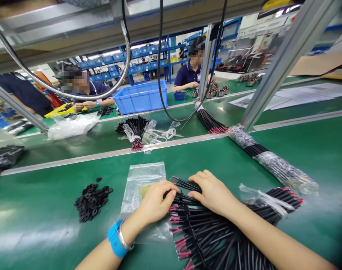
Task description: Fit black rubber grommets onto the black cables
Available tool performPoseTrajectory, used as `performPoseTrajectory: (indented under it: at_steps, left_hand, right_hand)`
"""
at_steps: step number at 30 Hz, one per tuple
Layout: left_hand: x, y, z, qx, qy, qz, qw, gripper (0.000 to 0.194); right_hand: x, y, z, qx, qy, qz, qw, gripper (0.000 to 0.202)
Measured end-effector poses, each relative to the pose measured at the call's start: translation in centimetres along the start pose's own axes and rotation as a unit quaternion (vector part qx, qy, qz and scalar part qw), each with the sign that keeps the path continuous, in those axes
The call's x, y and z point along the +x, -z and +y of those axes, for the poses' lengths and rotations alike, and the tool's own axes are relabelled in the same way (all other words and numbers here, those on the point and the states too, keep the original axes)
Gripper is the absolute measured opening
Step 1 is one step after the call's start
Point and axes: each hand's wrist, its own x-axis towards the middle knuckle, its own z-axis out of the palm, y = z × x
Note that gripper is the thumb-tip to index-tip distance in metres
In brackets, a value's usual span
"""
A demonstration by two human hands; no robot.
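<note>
My left hand [156, 200] is pinched, thumb against forefinger, at the tips of the black cables; a small dark piece shows between the fingers, too covered to name. My right hand [214, 193] curls over a few black cables [184, 183], which pass between its thumb and forefinger, their stripped ends pointing left. Below both hands fans a big bundle of black cables [216, 240] with red and pink wire ends; small black pieces [189, 219] sit in a row across them. Under my left hand lies a clear zip bag [146, 170] with a yellowish label.
Left on the green table is a pile of small flat black parts [92, 202]. Another cable bundle [135, 131] and a plastic-wrapped one [274, 161] lie farther back. A metal post [283, 56] rises at right. Two people work across the bench near a blue bin [142, 98].
</note>
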Motion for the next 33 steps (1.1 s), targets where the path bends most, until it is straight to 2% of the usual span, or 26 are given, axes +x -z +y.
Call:
performPoseTrajectory:
  at_steps: [3, 7, 12, 15, 18, 21, 24, 26, 28, 30, 33]
  left_hand:
    - [-0.1, 0.1, -0.2, 0.014, 0.016, -0.012, 1.000, 0.024]
    - [-0.2, 0.8, -0.2, 0.020, 0.044, 0.015, 0.999, 0.023]
    - [-1.6, 4.1, -0.7, 0.006, 0.063, 0.043, 0.997, 0.020]
    - [-3.9, 7.0, -2.4, 0.017, 0.093, 0.098, 0.991, 0.021]
    - [-7.1, 10.4, -5.0, 0.054, 0.163, 0.179, 0.969, 0.028]
    - [-10.9, 13.5, -7.5, 0.122, 0.242, 0.251, 0.929, 0.035]
    - [-14.4, 15.3, -10.2, 0.219, 0.291, 0.306, 0.880, 0.043]
    - [-15.8, 15.6, -12.0, 0.251, 0.304, 0.323, 0.860, 0.052]
    - [-16.2, 15.2, -13.6, 0.243, 0.311, 0.313, 0.864, 0.055]
    - [-15.6, 14.5, -14.5, 0.216, 0.307, 0.279, 0.884, 0.054]
    - [-13.5, 13.7, -14.7, 0.174, 0.264, 0.217, 0.924, 0.052]
  right_hand:
    - [0.2, -0.3, -0.2, -0.048, -0.015, -0.035, 0.998, 0.004]
    - [0.0, -0.2, -0.6, -0.036, -0.015, -0.011, 0.999, 0.008]
    - [-0.7, 0.7, -1.1, 0.065, 0.002, 0.025, 0.998, 0.007]
    - [-1.2, 1.0, -1.4, 0.067, 0.036, 0.031, 0.997, 0.010]
    - [-1.5, 0.9, -1.5, 0.078, 0.050, 0.048, 0.995, 0.017]
    - [-1.6, 0.4, -1.1, 0.091, 0.068, 0.078, 0.990, 0.022]
    - [-1.6, -0.1, -0.7, 0.091, 0.092, 0.095, 0.987, 0.024]
    - [-1.6, -0.4, -0.5, 0.085, 0.105, 0.090, 0.987, 0.025]
    - [-1.5, -0.5, -0.4, 0.081, 0.114, 0.080, 0.987, 0.026]
    - [-1.5, -0.7, -0.3, 0.079, 0.115, 0.071, 0.988, 0.026]
    - [-1.4, -0.7, -0.4, 0.079, 0.108, 0.061, 0.989, 0.027]
